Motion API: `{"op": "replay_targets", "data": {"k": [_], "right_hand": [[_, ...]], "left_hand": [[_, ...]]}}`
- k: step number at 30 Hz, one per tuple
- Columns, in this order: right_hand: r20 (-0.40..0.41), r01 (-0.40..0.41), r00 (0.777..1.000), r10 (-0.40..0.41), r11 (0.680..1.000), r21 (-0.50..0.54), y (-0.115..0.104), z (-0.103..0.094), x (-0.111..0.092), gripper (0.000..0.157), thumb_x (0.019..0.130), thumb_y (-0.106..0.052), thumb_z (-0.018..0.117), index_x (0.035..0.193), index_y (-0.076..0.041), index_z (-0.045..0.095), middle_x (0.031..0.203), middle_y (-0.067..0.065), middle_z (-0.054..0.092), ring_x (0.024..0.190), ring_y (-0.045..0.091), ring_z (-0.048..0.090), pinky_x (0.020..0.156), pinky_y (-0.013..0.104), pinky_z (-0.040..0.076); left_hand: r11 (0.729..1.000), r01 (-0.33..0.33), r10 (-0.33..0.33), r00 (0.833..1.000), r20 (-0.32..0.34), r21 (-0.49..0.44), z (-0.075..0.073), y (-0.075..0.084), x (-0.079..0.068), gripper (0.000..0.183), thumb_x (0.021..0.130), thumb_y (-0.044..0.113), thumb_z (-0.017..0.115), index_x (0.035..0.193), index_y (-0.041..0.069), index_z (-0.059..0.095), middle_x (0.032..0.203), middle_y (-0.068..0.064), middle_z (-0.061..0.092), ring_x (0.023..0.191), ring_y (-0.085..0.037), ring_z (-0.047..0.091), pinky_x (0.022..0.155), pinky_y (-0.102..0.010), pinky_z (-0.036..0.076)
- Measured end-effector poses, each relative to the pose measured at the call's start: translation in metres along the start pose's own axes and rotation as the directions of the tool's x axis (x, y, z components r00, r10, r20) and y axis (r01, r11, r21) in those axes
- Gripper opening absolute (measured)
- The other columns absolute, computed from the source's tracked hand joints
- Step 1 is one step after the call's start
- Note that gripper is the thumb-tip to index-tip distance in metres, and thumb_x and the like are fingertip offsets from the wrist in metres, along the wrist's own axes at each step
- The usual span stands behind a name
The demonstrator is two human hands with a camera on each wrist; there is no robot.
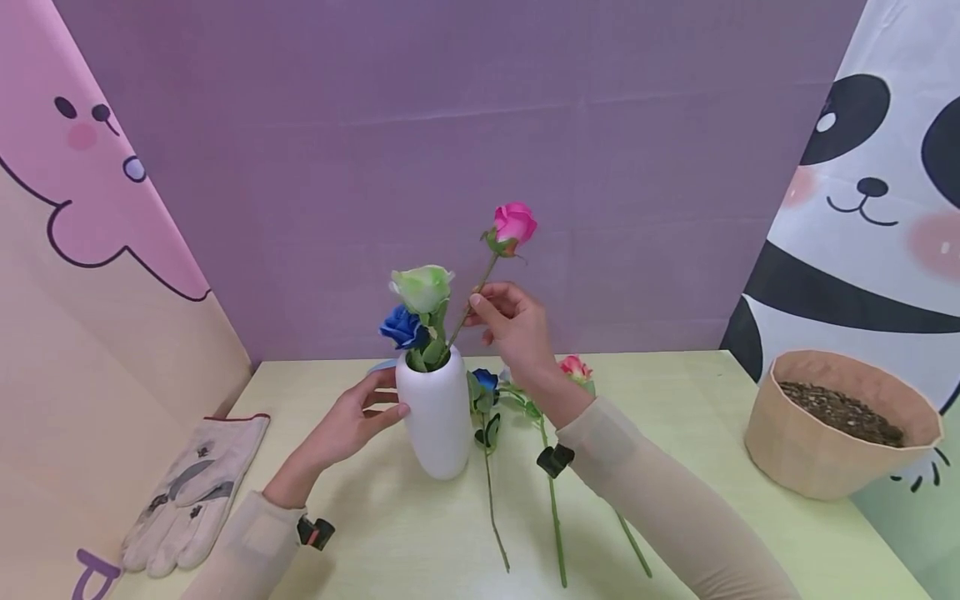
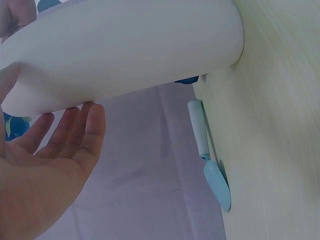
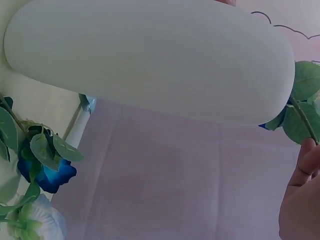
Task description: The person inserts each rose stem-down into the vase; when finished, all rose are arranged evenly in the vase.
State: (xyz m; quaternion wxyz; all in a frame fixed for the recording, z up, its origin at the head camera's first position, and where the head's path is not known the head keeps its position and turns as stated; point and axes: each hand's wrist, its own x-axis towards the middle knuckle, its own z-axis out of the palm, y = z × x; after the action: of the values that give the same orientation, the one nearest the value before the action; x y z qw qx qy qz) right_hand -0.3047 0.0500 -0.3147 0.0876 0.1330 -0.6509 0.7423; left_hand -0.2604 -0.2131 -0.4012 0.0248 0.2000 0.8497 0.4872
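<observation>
A white vase (image 1: 438, 425) stands on the table, holding a pale green-white rose (image 1: 422, 288) and a blue rose (image 1: 403, 327). My left hand (image 1: 352, 421) holds the vase at its upper left side, thumb in front and fingers reaching behind. With thumb and fingers, my right hand (image 1: 517, 329) pinches the stem of a pink rose (image 1: 514, 223). That stem slants down to the left, its lower part at the vase's mouth. How deep it sits is hidden by the vase wall. In the right wrist view, the stem and green leaves (image 3: 302, 80) show beside the vase's rim.
Right of the vase lie another blue rose (image 1: 486, 381), a pinkish-red flower (image 1: 576, 368) and a white flower (image 3: 45, 220). Work gloves (image 1: 198, 492) lie at left. A light-blue trowel (image 2: 216, 185) is behind the vase; a soil-filled tan pot (image 1: 795, 450) stands at right.
</observation>
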Motion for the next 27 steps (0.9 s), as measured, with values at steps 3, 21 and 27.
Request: {"op": "replay_targets", "data": {"k": [3,21,27], "right_hand": [[0.004,0.002,1.000,-0.002,1.000,-0.014,0.001,0.001,0.000,0.015,0.094,-0.021,0.071,0.104,-0.011,0.067,0.093,0.002,0.073,0.075,0.011,0.072,0.054,0.025,0.050],[0.049,-0.034,0.998,0.035,0.999,-0.028,0.007,0.009,0.000,0.023,0.095,-0.023,0.070,0.112,-0.008,0.067,0.092,-0.004,0.072,0.078,0.009,0.072,0.057,0.023,0.052],[0.069,-0.048,0.996,0.049,0.999,-0.022,0.009,0.011,0.001,0.025,0.096,-0.022,0.069,0.114,-0.005,0.066,0.091,-0.005,0.072,0.078,0.009,0.071,0.057,0.022,0.051]], "left_hand": [[1.000,0.001,-0.001,1.000,-0.001,0.000,0.000,0.000,0.000,0.060,0.096,0.041,0.067,0.148,0.026,0.041,0.144,-0.006,0.051,0.130,-0.033,0.057,0.097,-0.045,0.056],[1.000,-0.020,0.020,1.000,0.002,-0.018,0.000,-0.004,0.001,0.060,0.096,0.039,0.067,0.148,0.026,0.041,0.142,-0.007,0.053,0.129,-0.032,0.058,0.098,-0.043,0.056],[0.999,-0.021,0.021,1.000,0.004,-0.025,0.000,-0.006,0.002,0.060,0.095,0.039,0.068,0.148,0.026,0.041,0.142,-0.007,0.053,0.129,-0.032,0.057,0.098,-0.043,0.056]]}}
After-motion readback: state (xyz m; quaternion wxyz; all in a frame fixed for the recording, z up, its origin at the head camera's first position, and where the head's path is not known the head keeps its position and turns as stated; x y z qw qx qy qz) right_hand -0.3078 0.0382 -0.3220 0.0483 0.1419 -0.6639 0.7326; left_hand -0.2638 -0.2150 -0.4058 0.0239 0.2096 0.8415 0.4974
